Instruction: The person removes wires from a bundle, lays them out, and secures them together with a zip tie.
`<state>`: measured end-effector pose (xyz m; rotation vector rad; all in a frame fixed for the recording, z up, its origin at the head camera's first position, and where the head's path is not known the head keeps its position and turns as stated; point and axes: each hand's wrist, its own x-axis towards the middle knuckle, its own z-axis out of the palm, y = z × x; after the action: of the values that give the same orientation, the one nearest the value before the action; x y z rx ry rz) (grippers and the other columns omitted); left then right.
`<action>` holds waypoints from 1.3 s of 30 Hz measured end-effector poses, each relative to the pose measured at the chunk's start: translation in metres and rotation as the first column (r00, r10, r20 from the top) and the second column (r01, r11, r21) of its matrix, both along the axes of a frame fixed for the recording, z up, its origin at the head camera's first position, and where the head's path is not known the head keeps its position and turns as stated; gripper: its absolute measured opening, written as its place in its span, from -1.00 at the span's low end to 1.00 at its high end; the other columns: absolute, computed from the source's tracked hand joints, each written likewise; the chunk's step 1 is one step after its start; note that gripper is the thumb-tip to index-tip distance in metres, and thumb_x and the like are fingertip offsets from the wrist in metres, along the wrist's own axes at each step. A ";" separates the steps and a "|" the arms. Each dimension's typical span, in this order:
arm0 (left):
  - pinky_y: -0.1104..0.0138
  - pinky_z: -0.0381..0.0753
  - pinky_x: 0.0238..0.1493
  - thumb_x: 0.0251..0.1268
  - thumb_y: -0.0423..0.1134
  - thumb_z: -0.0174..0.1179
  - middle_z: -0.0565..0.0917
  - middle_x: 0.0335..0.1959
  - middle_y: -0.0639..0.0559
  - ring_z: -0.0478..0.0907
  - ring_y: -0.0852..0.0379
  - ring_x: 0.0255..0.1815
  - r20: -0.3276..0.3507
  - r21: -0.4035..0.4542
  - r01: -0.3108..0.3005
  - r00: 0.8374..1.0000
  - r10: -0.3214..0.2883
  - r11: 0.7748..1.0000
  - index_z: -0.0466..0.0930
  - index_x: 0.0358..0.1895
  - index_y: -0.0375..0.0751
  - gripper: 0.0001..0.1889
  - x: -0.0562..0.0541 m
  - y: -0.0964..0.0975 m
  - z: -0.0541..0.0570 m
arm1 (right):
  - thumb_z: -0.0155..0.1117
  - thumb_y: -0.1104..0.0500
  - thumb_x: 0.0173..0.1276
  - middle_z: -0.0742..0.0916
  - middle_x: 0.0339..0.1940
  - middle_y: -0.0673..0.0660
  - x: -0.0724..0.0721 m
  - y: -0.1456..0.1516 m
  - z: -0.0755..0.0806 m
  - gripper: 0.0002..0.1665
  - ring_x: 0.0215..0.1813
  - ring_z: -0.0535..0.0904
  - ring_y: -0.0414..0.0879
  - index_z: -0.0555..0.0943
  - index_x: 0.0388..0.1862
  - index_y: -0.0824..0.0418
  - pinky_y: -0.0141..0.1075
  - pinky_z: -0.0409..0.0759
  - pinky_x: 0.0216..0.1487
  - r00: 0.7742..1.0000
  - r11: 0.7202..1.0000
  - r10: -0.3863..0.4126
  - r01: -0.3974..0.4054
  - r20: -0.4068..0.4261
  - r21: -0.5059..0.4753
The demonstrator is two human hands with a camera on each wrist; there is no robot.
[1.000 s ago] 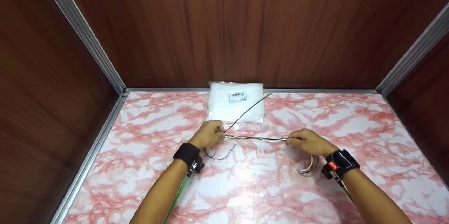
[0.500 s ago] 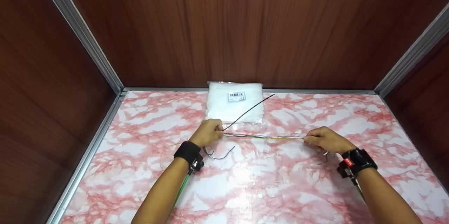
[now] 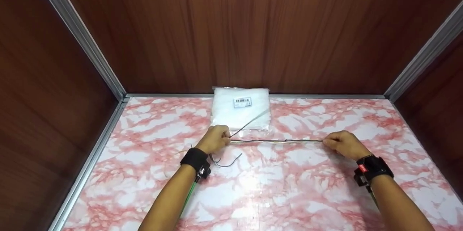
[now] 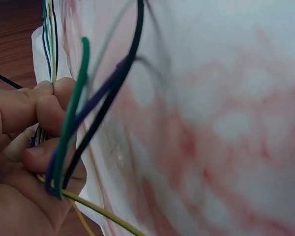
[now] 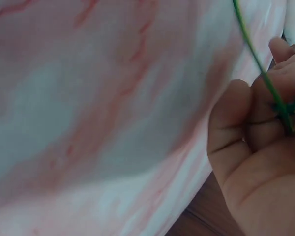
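A bundle of thin coloured wires (image 3: 275, 140) runs straight across between my two hands, above the table. My left hand (image 3: 216, 139) grips the bundle near one end. In the left wrist view, green, purple, black and yellow-green wire ends (image 4: 91, 105) loop out from the curled fingers (image 4: 49, 113). A single black wire (image 3: 249, 121) sticks up from this hand toward the bag, its tip blurred. My right hand (image 3: 345, 145) pinches the other end. A yellow-green wire (image 5: 258, 61) crosses its curled fingers in the right wrist view.
Behind the hands, a clear bag of white material (image 3: 224, 109) with a barcode label lies against the back wall. Dark wood panels (image 3: 231, 32) with metal rails enclose the pink-and-white marbled table (image 3: 289, 194) at the back and both sides.
My right hand has moved right along the wires, and the stretch between the hands is longer and straighter. The left hand stays nearly in place; the black wire's free end has dropped.
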<state>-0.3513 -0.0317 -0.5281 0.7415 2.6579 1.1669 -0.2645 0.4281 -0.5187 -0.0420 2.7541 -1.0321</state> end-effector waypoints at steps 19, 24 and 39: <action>0.43 0.41 -0.47 0.08 -0.44 0.25 0.65 -0.57 0.02 0.43 0.25 -0.55 -0.064 -0.027 -0.020 0.998 0.018 0.999 0.59 -0.42 -0.21 -0.93 -0.001 0.000 -0.003 | 0.31 0.23 0.31 0.77 -0.29 0.07 0.010 -0.002 -0.019 -0.88 -0.12 0.63 -0.01 0.77 -0.27 0.09 -0.08 0.56 -0.06 0.947 0.965 0.063 0.022 -0.314 0.262; 0.43 0.40 -0.42 0.08 -0.43 0.25 0.65 -0.56 0.00 0.42 0.24 -0.53 -0.092 -0.011 -0.001 0.996 0.000 1.000 0.62 -0.39 -0.23 -0.95 0.001 0.002 -0.001 | 0.27 0.13 0.35 0.72 -0.25 0.16 0.008 -0.014 0.001 -0.71 -0.17 0.58 0.03 0.70 -0.03 0.24 0.00 0.55 -0.12 0.975 0.941 0.087 -0.014 -0.203 0.337; 0.34 0.48 -0.28 0.13 -0.38 0.28 0.69 -0.46 -0.01 0.51 0.14 -0.38 -0.125 -0.060 -0.023 0.992 0.015 0.998 0.66 -0.38 -0.24 -0.99 0.000 0.005 -0.004 | 0.29 0.00 0.33 0.70 -0.12 0.21 0.003 -0.083 0.038 -0.63 -0.11 0.64 0.05 0.69 -0.02 0.21 0.03 0.63 -0.12 0.923 0.904 0.212 -0.060 -0.322 0.423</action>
<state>-0.3511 -0.0262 -0.5324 0.8047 2.7940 1.0718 -0.2618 0.3453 -0.4807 -0.3988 3.1827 -0.4282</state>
